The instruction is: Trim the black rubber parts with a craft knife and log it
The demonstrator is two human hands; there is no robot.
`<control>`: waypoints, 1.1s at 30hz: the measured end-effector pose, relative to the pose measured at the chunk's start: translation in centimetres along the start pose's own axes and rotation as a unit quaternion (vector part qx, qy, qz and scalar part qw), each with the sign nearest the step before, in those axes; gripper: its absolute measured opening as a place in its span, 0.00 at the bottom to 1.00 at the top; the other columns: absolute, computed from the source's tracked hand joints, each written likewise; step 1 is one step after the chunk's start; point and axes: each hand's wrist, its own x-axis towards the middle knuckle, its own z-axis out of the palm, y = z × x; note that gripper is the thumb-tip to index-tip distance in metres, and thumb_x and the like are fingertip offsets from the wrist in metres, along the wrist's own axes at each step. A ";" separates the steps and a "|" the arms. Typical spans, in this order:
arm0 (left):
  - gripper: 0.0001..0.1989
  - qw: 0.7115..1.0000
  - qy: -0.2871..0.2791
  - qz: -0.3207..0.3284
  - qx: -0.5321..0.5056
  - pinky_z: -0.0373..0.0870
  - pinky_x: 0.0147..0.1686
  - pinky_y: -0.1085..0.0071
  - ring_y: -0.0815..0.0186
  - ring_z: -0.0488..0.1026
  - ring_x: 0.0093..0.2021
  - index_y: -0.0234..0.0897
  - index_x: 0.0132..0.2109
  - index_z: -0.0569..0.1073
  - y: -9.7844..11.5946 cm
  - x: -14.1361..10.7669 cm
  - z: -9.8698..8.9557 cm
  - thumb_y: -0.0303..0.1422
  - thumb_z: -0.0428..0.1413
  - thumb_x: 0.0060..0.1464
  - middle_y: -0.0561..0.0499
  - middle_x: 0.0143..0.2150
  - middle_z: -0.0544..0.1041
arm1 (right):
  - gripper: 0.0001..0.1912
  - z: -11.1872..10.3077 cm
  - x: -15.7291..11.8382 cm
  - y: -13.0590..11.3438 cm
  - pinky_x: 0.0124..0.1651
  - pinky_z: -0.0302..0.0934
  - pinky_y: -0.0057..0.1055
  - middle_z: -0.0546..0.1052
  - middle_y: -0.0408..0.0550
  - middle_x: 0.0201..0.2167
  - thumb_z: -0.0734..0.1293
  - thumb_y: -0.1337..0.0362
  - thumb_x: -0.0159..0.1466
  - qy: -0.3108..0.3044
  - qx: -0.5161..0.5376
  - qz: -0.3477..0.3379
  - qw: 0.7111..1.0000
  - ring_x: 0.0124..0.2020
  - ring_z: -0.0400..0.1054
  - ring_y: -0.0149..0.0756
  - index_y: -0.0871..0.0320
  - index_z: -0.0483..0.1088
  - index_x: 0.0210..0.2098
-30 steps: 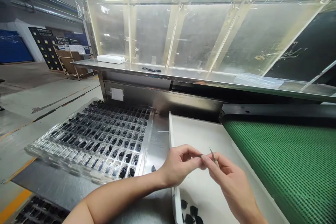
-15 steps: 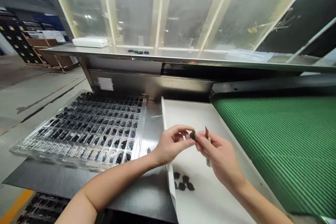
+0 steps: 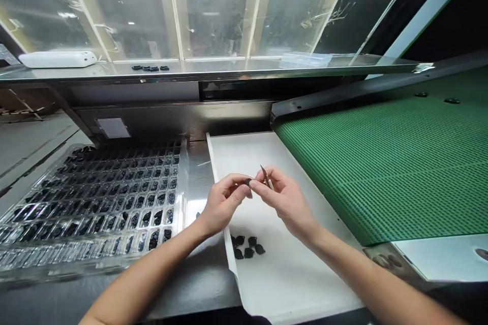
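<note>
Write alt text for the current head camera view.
Two bare hands, left and right, hold a small black part between them above a white tray; the right also holds a pointed blade. More black parts lie in the tray, between clear compartment trays and a green conveyor belt.

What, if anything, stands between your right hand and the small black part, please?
Nothing visible does: the fingertips of the right hand meet the small black part, which the left hand also holds. The knife in the right hand points up beside the part, not between them.
</note>
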 end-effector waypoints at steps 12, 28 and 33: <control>0.22 0.995 -0.083 -0.020 -0.055 0.58 0.30 0.73 0.72 0.60 0.29 0.32 0.54 0.82 0.6 0.1 -0.4 0.49 0.65 0.72 0.44 0.40 0.81 | 0.20 -0.1 0.2 -0.1 0.38 0.64 0.34 0.75 0.45 0.29 0.81 0.48 0.72 -0.052 0.032 -0.029 0.998 0.32 0.70 0.40 0.58 0.81 0.46; 0.22 0.989 -0.107 -0.036 -0.093 0.56 0.27 0.74 0.74 0.59 0.26 0.31 0.50 0.81 0.6 0.5 -0.7 0.50 0.66 0.71 0.46 0.36 0.81 | 0.20 -0.2 -0.1 -0.3 0.31 0.54 0.31 0.77 0.46 0.28 0.76 0.46 0.76 -0.080 0.019 -0.032 0.996 0.31 0.69 0.38 0.59 0.76 0.47; 0.21 0.991 -0.092 -0.029 -0.098 0.55 0.25 0.75 0.74 0.61 0.26 0.32 0.49 0.80 0.6 0.5 -0.6 0.49 0.65 0.72 0.47 0.36 0.80 | 0.19 -0.1 -0.1 -0.4 0.33 0.59 0.32 0.78 0.47 0.30 0.75 0.47 0.77 -0.081 0.017 -0.035 0.996 0.32 0.69 0.40 0.59 0.77 0.49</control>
